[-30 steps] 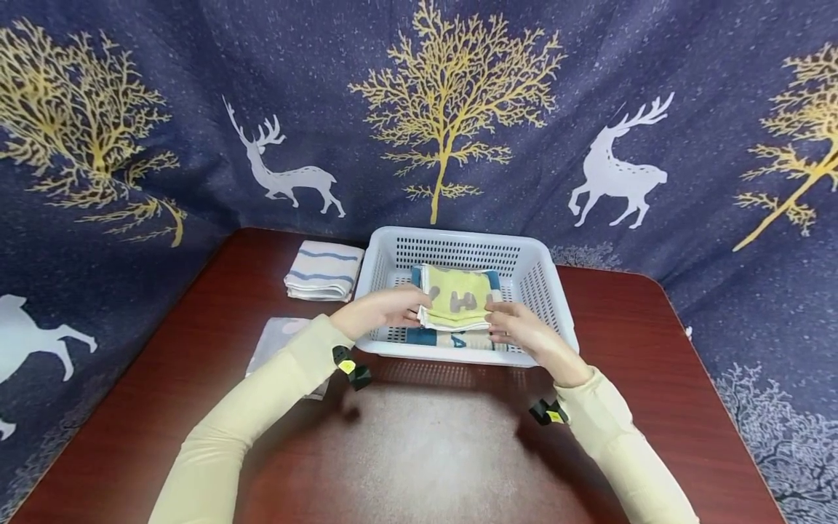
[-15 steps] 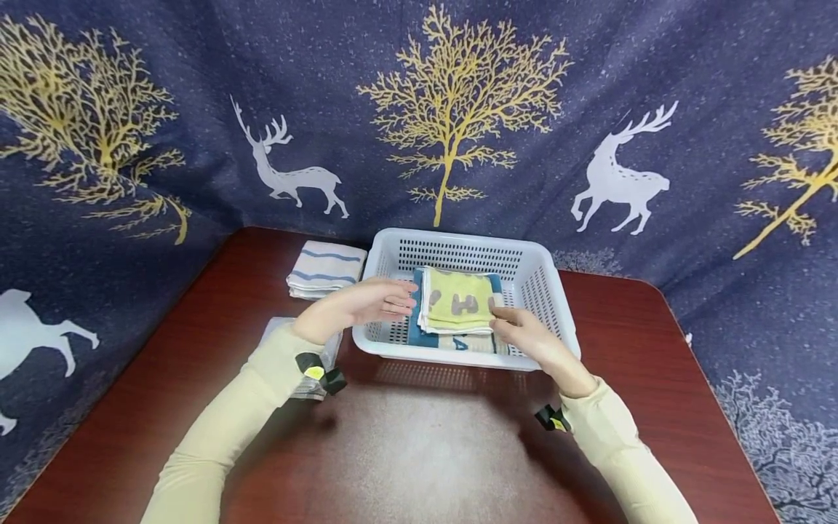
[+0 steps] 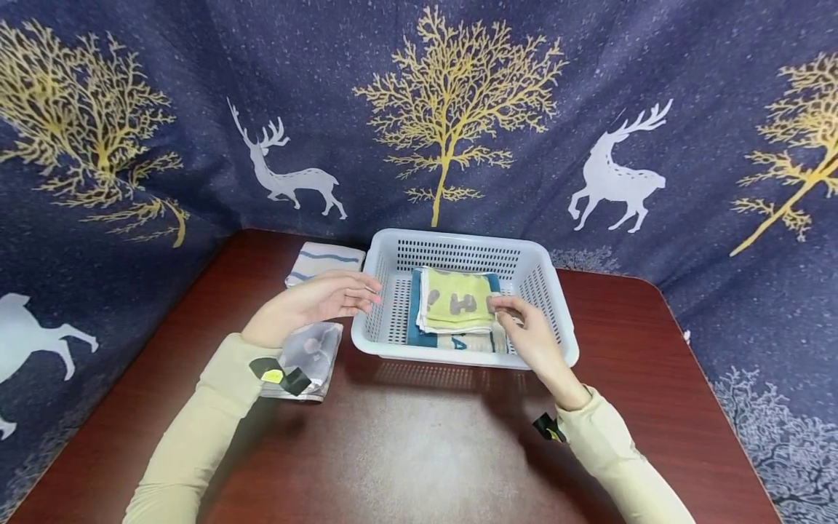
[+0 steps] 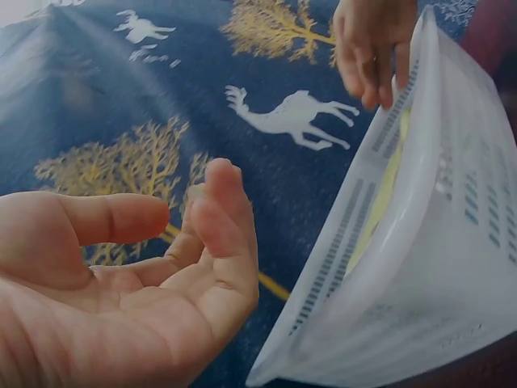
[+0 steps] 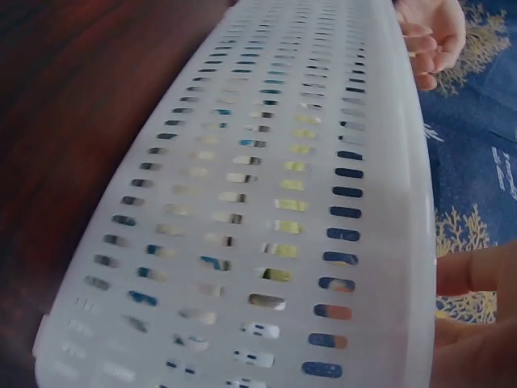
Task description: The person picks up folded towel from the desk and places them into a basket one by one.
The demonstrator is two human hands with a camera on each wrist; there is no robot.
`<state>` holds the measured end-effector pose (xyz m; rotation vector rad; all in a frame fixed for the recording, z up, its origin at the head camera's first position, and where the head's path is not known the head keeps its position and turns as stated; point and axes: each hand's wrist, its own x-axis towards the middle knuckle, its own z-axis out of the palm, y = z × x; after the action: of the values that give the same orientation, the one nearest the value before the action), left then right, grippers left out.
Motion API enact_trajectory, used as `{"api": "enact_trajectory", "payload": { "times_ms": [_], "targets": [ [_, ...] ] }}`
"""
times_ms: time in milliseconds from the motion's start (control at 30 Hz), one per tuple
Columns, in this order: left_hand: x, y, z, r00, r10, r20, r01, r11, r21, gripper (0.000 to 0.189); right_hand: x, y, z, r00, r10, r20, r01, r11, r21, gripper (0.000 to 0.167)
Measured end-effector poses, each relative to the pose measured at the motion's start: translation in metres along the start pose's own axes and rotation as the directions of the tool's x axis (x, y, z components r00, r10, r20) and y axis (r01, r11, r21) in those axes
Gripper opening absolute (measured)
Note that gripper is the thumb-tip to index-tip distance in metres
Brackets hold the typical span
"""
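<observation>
A folded yellow towel (image 3: pixel 458 300) with grey marks lies on a folded blue-and-beige towel (image 3: pixel 428 340) inside the white plastic basket (image 3: pixel 452 355). At the yellow towel's right edge are the fingertips of my right hand (image 3: pixel 533 338); whether they touch the cloth is hard to tell. In the left wrist view that hand's fingers hang down over the basket. My left hand (image 3: pixel 314 302) is in the air left of the basket, and the left wrist view shows its palm holding nothing, fingers loosely bent. Below it lies a folded grey towel (image 3: pixel 314 356), partly covered by the wrist.
A folded white towel (image 3: pixel 330 256) with blue stripes sits at the back left, close beside the basket. The dark red table (image 3: pixel 641 349) ends at a curtain (image 3: pixel 393 175) printed with deer and trees.
My left hand has left the yellow towel's left edge and moved left, out of the basket, uncovering part of the grey towel. My right hand stays near the towel's right edge, its fingers slightly shifted.
</observation>
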<state>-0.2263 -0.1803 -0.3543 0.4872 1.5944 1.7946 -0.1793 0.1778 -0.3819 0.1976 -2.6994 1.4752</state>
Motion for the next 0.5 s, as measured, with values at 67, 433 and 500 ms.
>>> {"api": "enact_trajectory", "payload": {
  "times_ms": [67, 433, 500],
  "targets": [
    [-0.006, -0.001, -0.005, 1.000, 0.002, -0.024, -0.002, 1.000, -0.001, 0.026, -0.004, 0.002, 0.002, 0.999, -0.028, -0.029, 0.027, 0.999, -0.022, 0.025],
    [-0.022, -0.017, -0.027, 0.986, -0.029, -0.161, 0.013, 0.995, -0.099, 0.026, -0.022, 0.015, 0.009, 0.951, -0.292, -0.103, 0.269, 0.944, -0.191, 0.018],
    [-0.023, -0.024, -0.035, 0.980, -0.040, -0.195, 0.030, 0.998, -0.055, 0.026, -0.024, 0.017, 0.010, 0.939, -0.331, -0.097, 0.305, 0.928, -0.216, 0.018]
  ]
}}
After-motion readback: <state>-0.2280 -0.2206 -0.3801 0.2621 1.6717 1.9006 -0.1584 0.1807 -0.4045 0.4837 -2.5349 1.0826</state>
